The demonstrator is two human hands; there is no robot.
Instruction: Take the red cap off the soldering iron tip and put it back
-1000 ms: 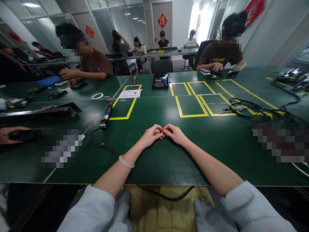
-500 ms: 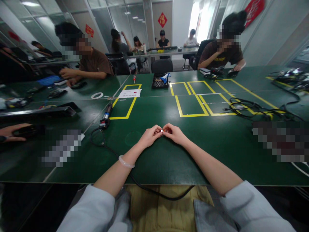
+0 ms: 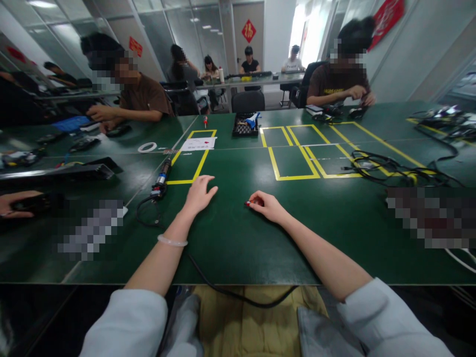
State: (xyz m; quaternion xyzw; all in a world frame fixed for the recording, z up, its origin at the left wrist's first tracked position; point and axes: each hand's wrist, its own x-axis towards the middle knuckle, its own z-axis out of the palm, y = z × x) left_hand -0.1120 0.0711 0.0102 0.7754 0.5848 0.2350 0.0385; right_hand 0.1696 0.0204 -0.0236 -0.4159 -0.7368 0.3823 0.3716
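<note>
Green tabletop (image 3: 238, 248), well inside its near edge: left hand (image 3: 199, 194) spread loose by yellow tape (image 3: 185, 181), right hand (image 3: 268, 207) pinching a small red part (image 3: 247, 203).

Green counter (image 3: 238, 238), yellow tape boxes (image 3: 297, 177) marked on it. Black parts tray (image 3: 244, 128) far centre; white sheet (image 3: 199, 144) just left of tray, tape ring (image 3: 147, 147) further left, electric screwdriver (image 3: 160, 179) nearer-left, cable tangle (image 3: 374, 162) right.
</note>
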